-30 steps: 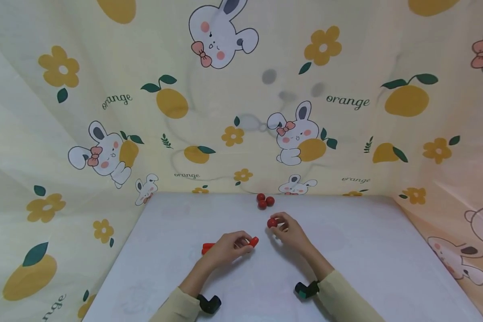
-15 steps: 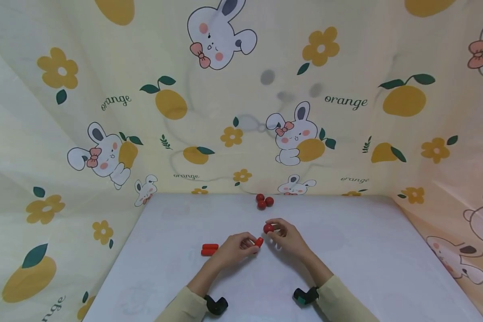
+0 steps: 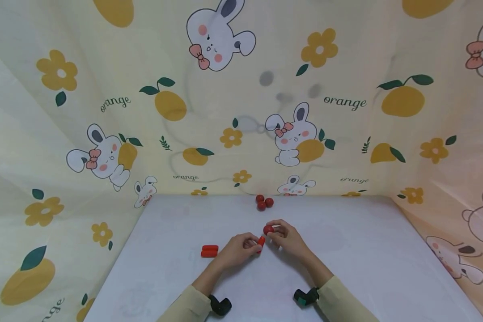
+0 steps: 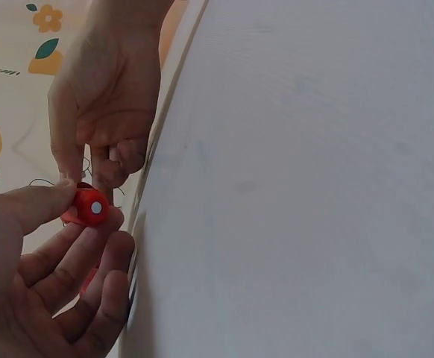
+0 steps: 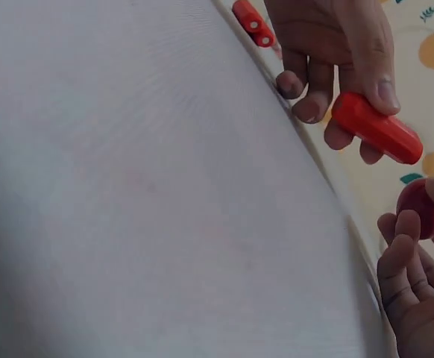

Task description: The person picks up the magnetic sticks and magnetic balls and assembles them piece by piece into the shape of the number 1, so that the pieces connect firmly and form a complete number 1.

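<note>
My left hand (image 3: 235,250) pinches a short red rod (image 3: 261,241) between thumb and fingers, just left of my right hand. In the left wrist view the end of this rod (image 4: 90,206) faces the camera and bears a pale round dot. Thumb and fingertips of my right hand (image 3: 288,238) hold a dark red ball (image 3: 268,230). The right wrist view shows the rod (image 5: 377,128) slanting toward the ball (image 5: 421,209), with a small gap between them.
Two red rods (image 3: 209,251) lie side by side on the white table (image 3: 165,286), left of my left hand. Three red balls (image 3: 261,206) sit clustered near its back edge. A patterned cloth (image 3: 225,98) hangs behind.
My left hand has moved right and turned the rod more upright. My right hand has brought the ball slightly left and nearer, close to the rod. The two lying rods are more exposed.
</note>
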{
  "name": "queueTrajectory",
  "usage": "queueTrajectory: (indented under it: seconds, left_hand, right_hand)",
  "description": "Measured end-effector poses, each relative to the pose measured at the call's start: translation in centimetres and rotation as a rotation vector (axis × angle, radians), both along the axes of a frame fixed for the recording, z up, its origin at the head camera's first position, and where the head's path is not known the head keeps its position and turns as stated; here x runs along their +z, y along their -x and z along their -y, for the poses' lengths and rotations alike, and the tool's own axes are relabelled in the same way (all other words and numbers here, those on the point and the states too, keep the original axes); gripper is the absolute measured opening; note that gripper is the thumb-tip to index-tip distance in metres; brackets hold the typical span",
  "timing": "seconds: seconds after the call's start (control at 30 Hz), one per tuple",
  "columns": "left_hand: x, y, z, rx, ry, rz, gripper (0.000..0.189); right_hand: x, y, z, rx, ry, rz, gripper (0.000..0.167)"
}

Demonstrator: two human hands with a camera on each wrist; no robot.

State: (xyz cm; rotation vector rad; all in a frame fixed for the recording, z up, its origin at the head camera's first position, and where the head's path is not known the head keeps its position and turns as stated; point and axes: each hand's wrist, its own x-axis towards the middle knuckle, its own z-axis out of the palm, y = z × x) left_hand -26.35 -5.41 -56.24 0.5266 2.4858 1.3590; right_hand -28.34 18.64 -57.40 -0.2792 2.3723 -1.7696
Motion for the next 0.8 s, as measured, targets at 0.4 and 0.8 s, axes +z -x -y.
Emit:
queueTrajectory:
  seconds: [0.4, 0.8]
  left_hand:
    - [-0.2, 0.0, -1.0, 0.017, -0.029, 0.036, 0.022]
    - [-0.8, 0.0, -1.8, 0.071, 0.003, 0.038, 0.021]
  right_hand:
    - [-0.1, 0.7, 0.1, -0.059, 0.03, 0.08, 0.042]
    - [-0.4, 1.4, 0.0, -0.069, 0.037, 0.127, 0.042]
